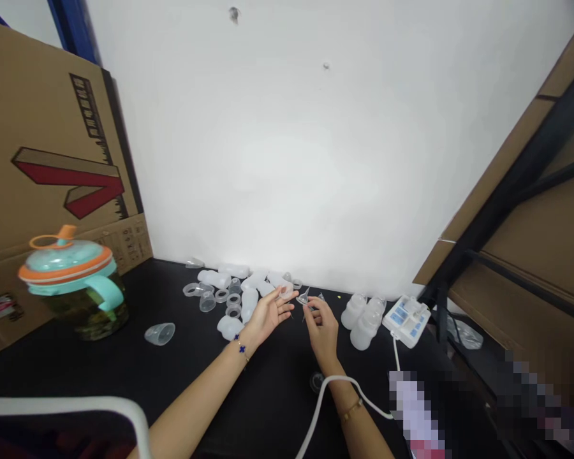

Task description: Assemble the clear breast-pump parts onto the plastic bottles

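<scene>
My left hand (266, 317) is palm up, with a translucent collar ring (286, 291) pinched between thumb and forefinger; its other fingers stretch out. Close to it on the right, the fingers of my right hand (322, 326) pinch a clear silicone bottle nipple (303, 296), its tip pointing up. The two parts are apart. Part of another clear pointed piece (321, 297) shows behind my right fingers. Left of my left hand, several frosted white bottles (249, 305) lie among loose rings (233, 310) and clear domed caps (207, 301).
Several frosted bottles with caps (363, 328) stand right of my right hand. Beyond them is a white power strip (407, 320); its cable (337, 378) crosses my right forearm. A clear cap (160, 333) and a teal-orange jug (76, 287) are on the left. A white wall (277, 159) closes the back.
</scene>
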Available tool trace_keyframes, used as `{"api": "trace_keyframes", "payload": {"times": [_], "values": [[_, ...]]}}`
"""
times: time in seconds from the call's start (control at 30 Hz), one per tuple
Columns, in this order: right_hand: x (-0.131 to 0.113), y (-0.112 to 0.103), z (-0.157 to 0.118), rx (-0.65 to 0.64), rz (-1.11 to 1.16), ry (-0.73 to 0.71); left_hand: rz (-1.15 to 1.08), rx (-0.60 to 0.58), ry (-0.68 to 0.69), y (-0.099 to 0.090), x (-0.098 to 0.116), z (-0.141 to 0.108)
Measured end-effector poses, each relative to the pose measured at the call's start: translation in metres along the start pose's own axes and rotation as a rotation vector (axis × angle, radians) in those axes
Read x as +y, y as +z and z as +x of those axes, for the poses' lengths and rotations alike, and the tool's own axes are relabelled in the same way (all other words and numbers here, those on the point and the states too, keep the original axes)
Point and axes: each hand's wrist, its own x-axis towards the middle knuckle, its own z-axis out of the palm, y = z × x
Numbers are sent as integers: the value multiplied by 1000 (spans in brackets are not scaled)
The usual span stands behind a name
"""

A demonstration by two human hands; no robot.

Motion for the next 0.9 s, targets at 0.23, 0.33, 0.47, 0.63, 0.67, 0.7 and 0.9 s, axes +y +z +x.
{"api": "trace_keyframes", "payload": {"times": [0.23, 0.33, 0.47, 0.63, 0.67, 0.7, 0.9], "values": [[3, 0, -1, -7, -27, -16, 58, -16, 75, -6, -1, 2], [4, 0, -1, -1, -19, -43, 107, -27, 125, -9, -3, 4], [1, 0, 1, -7, 20, -125, 126, -36, 126, -11, -3, 5], [-3, -2, 1, -14, 0, -207, 79, -7, 69, -8, 0, 5], [-4, -2, 0, -24, -5, -219, 73, 0, 63, -7, 1, 5], [-5, -1, -1, -37, -11, -230, 73, 8, 59, -6, 1, 5], [-3, 1, -6, -113, -55, -271, 191, 31, 29, -5, -1, 7]]}}
